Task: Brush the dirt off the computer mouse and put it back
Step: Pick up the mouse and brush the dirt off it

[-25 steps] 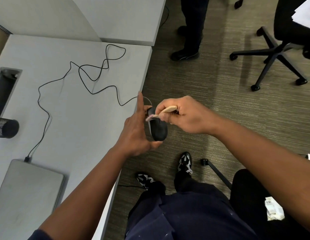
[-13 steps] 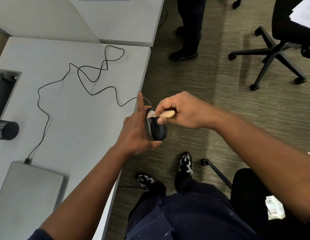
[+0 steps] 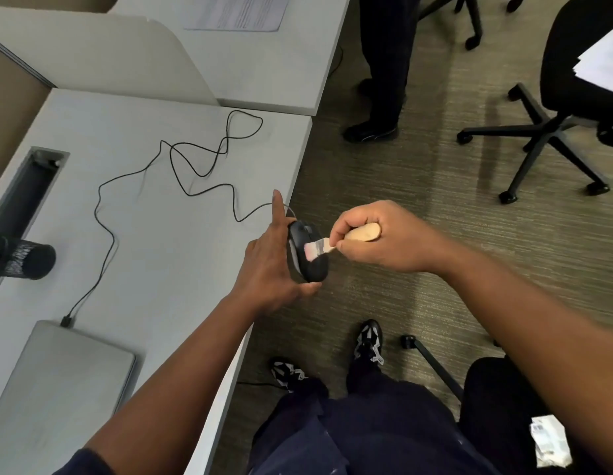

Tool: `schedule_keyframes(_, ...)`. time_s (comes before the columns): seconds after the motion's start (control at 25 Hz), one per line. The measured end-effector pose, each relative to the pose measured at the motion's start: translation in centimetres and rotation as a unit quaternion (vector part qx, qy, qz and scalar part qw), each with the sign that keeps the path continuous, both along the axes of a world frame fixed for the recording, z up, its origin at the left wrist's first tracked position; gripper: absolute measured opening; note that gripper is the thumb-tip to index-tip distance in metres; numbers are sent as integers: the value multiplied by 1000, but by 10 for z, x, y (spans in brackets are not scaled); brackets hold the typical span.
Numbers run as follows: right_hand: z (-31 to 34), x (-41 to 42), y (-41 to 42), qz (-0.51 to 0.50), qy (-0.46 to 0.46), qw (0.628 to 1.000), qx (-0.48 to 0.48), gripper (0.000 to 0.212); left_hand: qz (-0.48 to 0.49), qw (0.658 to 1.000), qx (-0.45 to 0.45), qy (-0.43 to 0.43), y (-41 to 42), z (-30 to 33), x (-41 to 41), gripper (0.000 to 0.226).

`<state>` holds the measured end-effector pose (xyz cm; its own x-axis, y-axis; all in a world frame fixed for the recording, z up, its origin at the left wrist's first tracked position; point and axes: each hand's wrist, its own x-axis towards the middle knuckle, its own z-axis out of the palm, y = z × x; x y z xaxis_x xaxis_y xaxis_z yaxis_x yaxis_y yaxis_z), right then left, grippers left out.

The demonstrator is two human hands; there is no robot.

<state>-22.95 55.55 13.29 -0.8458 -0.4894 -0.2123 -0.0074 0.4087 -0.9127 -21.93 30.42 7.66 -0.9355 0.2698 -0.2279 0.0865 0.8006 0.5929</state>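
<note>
Head view is showing the computer mouse [image 3: 307, 257] standing on its side off the desk's edge, above the carpet, and I am cradling it in my left hand [image 3: 271, 265] with thumb under its rear end and the forefinger pointing straight up. Its cable [image 3: 168, 166] is trailing back over the desk [image 3: 181, 269] to the closed laptop [image 3: 58, 382]. A second ago the brush [image 3: 324, 246] was lying along the mouse's front end; now my right hand [image 3: 377, 241], clenched round the wooden handle, is drawing away to the right and the bristles are touching the middle of the shell. So the sweeping is working down the mouse, by my reckoning, with more of the shell left to do and the putting back not yet begun. Behind, a person's legs [image 3: 384, 63] and an office chair [image 3: 555, 125] are standing on the carpet.
</note>
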Motion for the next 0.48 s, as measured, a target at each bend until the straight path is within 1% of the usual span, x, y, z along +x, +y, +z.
schedule_keyframes(0.08,1,1,-11,-21,17,1000,-5,18,-5,1000,3,-5,1,1,-1,171)
schedule_keyframes(0.16,-1,1,-16,-33,7,999,12,21,-7,1000,7,-11,2,2,-2,172)
schedule_keyframes(0.24,-4,1,-12,-58,-6,998,29,19,-6,1000,7,-13,2,4,-2,173)
schedule_keyframes(0.32,-6,1,-8,-86,-6,995,46,12,-6,1000,9,-18,0,5,-1,173)
schedule_keyframes(0.36,-7,2,-8,-99,-2,994,44,11,-8,1000,14,-23,0,5,-1,172)
schedule_keyframes(0.48,-10,4,-14,-115,38,992,22,20,-6,999,26,-28,2,7,-1,172)
